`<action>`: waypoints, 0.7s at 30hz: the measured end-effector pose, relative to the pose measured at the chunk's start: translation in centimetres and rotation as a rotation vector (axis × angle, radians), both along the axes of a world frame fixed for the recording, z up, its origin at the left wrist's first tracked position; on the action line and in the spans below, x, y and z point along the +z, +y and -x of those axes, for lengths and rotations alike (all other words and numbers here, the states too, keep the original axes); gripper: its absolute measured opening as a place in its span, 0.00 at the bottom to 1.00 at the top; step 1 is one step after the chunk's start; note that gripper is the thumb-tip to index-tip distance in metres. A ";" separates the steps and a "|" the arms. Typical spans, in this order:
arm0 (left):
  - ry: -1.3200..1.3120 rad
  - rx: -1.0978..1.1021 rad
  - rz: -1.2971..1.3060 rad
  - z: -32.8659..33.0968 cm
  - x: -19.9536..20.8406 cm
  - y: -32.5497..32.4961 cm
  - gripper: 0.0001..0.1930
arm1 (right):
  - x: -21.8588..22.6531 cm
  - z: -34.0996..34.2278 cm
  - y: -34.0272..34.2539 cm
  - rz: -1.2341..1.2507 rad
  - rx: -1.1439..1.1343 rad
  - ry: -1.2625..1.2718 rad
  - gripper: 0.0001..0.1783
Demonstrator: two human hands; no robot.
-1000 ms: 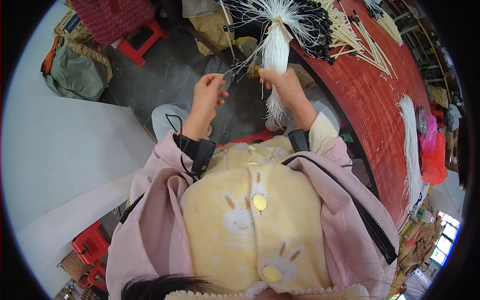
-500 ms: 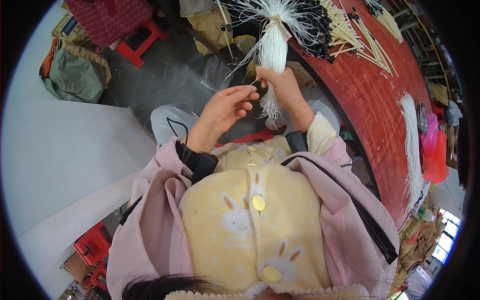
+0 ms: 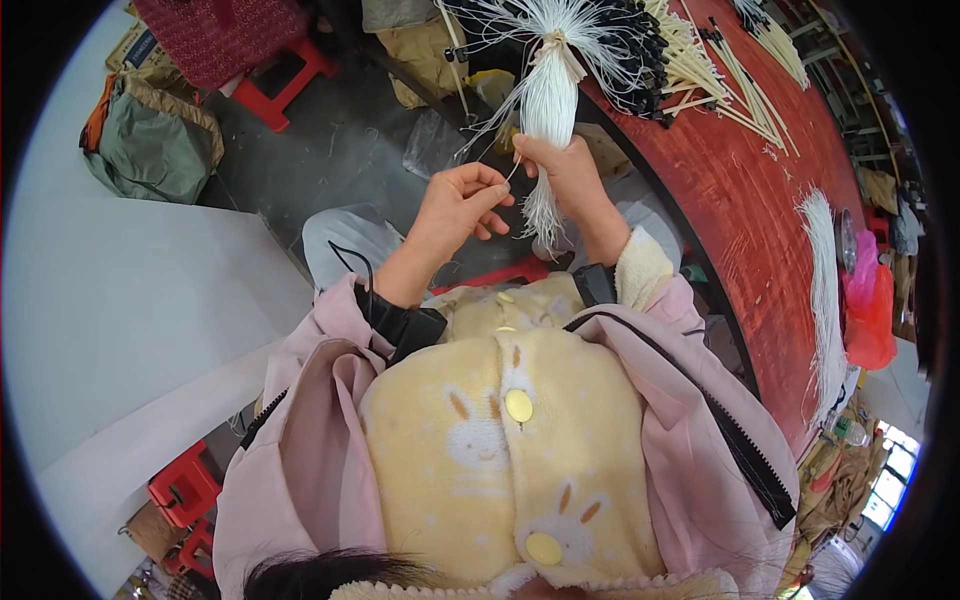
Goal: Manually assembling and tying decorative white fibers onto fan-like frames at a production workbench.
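A thick bundle of white cords (image 3: 549, 105), tied near its top, hangs over the table edge in front of me with loose, frayed lower ends. My right hand (image 3: 570, 172) is closed at the bundle's lower part. Its thumb lies across the front and the cords run behind it; the other fingers are largely hidden. From the right thumb tip a thin pale strand (image 3: 515, 168) slants down to my left hand (image 3: 462, 208). The left thumb and forefinger pinch the strand's lower end, while the other fingers curl loosely.
On the red table (image 3: 740, 220) lie pale sticks with black ends (image 3: 745, 100) and another white cord bundle (image 3: 822, 300). A red plastic bag (image 3: 870, 320) is at the right. Beyond my hands are a clear plastic bag (image 3: 432, 142) on the floor and a red stool (image 3: 285, 88). A white surface (image 3: 150, 290) stands left.
My left hand has turned slightly, its fingers now closer together on the strand and a little lower at the tips. The right hand and bundle have hardly moved.
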State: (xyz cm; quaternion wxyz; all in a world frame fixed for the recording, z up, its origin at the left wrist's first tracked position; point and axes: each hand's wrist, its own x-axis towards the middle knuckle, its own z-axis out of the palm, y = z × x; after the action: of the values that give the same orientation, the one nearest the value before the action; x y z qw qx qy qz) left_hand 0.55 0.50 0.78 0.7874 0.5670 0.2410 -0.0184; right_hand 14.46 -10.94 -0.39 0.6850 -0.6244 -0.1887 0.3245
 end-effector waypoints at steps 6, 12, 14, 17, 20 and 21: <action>-0.253 0.028 -0.097 0.0 0.3 -0.7 0.07 | 0.0 0.1 0.0 -0.001 -0.001 -0.014 0.08; -0.357 0.324 0.070 -2.8 1.5 -0.7 0.06 | -0.1 0.1 0.0 0.009 -0.005 -0.024 0.11; -0.344 0.335 -0.363 -3.0 0.2 0.4 0.06 | -0.1 0.0 -0.2 0.074 0.020 -0.063 0.10; -0.251 0.279 -0.497 -2.5 -0.4 1.3 0.07 | -0.1 -0.1 -0.1 0.061 0.008 -0.069 0.10; -0.093 0.173 -0.331 -1.9 0.1 1.5 0.07 | -0.2 -0.2 -0.1 0.073 0.007 -0.081 0.10; -0.127 0.174 -0.111 -1.8 0.3 1.5 0.07 | -0.2 -0.2 -0.1 0.092 0.011 -0.090 0.10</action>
State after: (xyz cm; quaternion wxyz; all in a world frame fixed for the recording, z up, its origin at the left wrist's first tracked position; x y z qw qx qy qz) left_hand 2.35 2.01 1.05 0.7670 0.5869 0.2396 0.0991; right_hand 14.70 -11.04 -0.56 0.6448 -0.6680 -0.2076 0.3080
